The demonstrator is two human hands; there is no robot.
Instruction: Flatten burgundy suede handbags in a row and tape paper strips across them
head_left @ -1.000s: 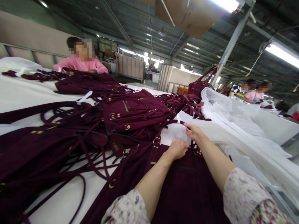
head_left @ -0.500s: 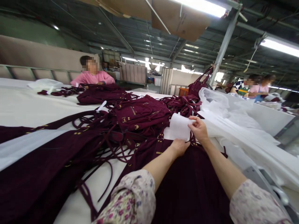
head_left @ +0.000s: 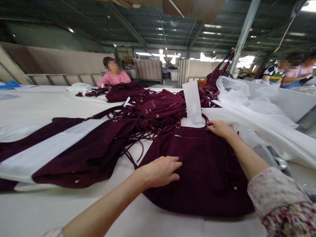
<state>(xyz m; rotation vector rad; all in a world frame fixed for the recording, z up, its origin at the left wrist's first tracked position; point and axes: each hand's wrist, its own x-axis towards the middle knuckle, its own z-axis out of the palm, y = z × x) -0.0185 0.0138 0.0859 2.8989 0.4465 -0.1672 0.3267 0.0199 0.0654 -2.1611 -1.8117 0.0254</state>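
Note:
A dark maroon handbag (head_left: 195,168) with small brass fittings lies flat in front of me. My left hand (head_left: 161,171) is over its left part, fingers apart and holding nothing; whether it touches the cloth I cannot tell. At the bag's top edge, by the foot of the handle, my right hand (head_left: 218,128) has its fingers closed on the bag. Through the handle loop stands a white paper strip (head_left: 193,102), its lower end at the bag's top edge. Neither hand is on the strip.
Another maroon bag (head_left: 98,151) lies left under a white strip (head_left: 56,148). Beyond it maroon bags (head_left: 163,105) with tangled straps are piled on the white table (head_left: 89,210). Clear plastic (head_left: 232,92) is heaped right. A co-worker in pink (head_left: 115,77) is across the table.
My left hand has come off the top edge toward me, over the bag's front. My right hand let go of the white paper, now upright, and grips the bag's edge. The view has shifted.

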